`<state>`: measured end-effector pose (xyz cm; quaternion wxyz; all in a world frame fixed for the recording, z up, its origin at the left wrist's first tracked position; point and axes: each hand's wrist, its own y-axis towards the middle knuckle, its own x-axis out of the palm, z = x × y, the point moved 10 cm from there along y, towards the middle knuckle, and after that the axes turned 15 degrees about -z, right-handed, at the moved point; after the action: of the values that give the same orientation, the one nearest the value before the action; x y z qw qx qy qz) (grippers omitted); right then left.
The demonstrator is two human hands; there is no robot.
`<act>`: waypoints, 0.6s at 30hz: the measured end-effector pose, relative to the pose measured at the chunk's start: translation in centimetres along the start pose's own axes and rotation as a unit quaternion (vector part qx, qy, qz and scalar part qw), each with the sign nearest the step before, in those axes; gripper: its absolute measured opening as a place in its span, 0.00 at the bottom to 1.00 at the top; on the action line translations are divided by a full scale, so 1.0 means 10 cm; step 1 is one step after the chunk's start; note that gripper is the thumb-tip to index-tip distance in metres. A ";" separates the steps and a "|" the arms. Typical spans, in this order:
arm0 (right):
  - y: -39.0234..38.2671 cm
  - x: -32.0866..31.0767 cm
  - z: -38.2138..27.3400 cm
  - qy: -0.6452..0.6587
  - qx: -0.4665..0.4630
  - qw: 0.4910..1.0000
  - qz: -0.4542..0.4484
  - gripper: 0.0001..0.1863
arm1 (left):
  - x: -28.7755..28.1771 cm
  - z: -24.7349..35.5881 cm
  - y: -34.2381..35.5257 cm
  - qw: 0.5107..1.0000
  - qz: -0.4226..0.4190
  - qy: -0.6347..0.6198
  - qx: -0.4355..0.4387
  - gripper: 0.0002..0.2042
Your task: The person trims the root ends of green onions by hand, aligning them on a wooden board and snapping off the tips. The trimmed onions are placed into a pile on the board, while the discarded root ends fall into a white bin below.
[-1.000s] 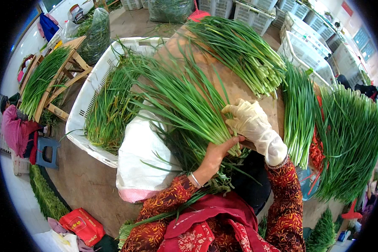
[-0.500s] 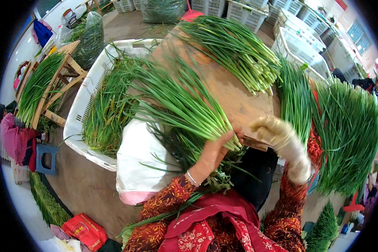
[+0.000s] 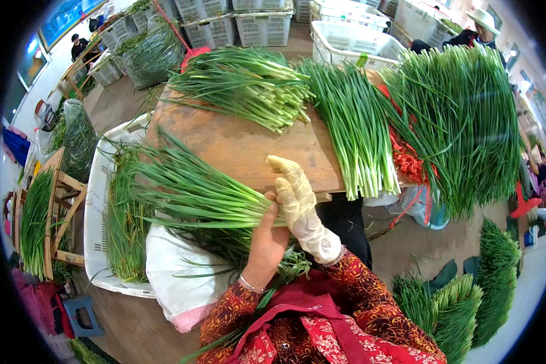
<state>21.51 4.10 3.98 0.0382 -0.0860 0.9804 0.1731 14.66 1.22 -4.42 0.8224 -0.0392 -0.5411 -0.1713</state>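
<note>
My bare left hand (image 3: 267, 247), a bracelet at its wrist, is closed around a bunch of garlic chives (image 3: 209, 197) near the pale stem ends. The green leaves point left over the table edge. My right hand (image 3: 300, 209) wears a cream glove. Its palm side rests against the stem ends, fingers stretched out and pointing up and away. Ahead, a pile of garlic chives (image 3: 249, 85) lies on the wooden tabletop (image 3: 236, 148), its stem ends toward the right. Another bunch (image 3: 358, 133) lies at the table's right side, stems toward me.
Left of the table stands a white crate (image 3: 97, 242) with loose leaves, a white sack (image 3: 185, 270) in front of it. Red ties (image 3: 409, 161) hang beside a large stack of chives (image 3: 461, 121) at right. White crates (image 3: 352, 45) stand behind. A person in a white hat (image 3: 484, 23) is far right.
My right hand has come in from the right to the stem ends. The bunch in my left hand has turned closer to level. The view has swung to the right.
</note>
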 end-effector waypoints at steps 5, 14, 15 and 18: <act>-0.23 -0.42 -0.06 -0.065 0.045 0.997 -0.023 0.14 | 0.19 0.06 0.06 0.981 -0.032 0.187 -0.026 0.10; -0.56 -0.06 -0.03 -0.072 0.187 0.891 -0.408 0.29 | 0.55 -0.08 -0.02 0.919 -0.155 0.356 -0.062 0.04; -0.58 -0.04 -0.08 -0.096 0.215 0.870 -0.434 0.26 | 0.60 -0.09 -0.05 0.914 -0.168 0.362 -0.075 0.04; -0.77 -0.02 -0.04 -0.046 0.149 0.881 -0.446 0.22 | 0.74 -0.29 -0.08 0.882 -0.243 0.386 -0.121 0.05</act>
<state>23.08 -3.12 1.83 0.1691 -0.4992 0.8498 -0.0070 19.55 -2.03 0.97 0.8877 0.0630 -0.1481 -0.4314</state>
